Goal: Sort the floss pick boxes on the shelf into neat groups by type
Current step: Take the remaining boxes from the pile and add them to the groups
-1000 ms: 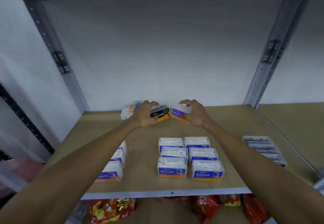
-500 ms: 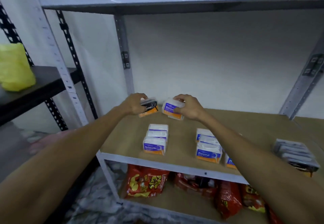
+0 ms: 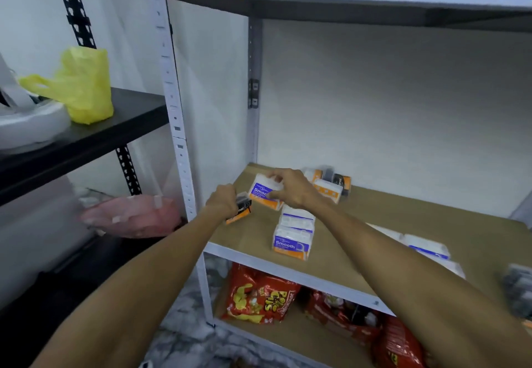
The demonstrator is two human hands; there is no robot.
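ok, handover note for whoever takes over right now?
Left hand grips a black box near the shelf's left front.
Right hand grips a Smooth box just behind the Smooth row.
Done: Smooth row lined up; white boxes and dark boxes at the right appear grouped.
Left: place both held boxes with their types, then sort the mixed pile at the back.

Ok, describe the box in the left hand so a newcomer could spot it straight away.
Find the brown shelf board above the red snack bags. At its left edge the left hand grips a small box. It is black with an orange base; the Smooth boxes beside it are white and blue.
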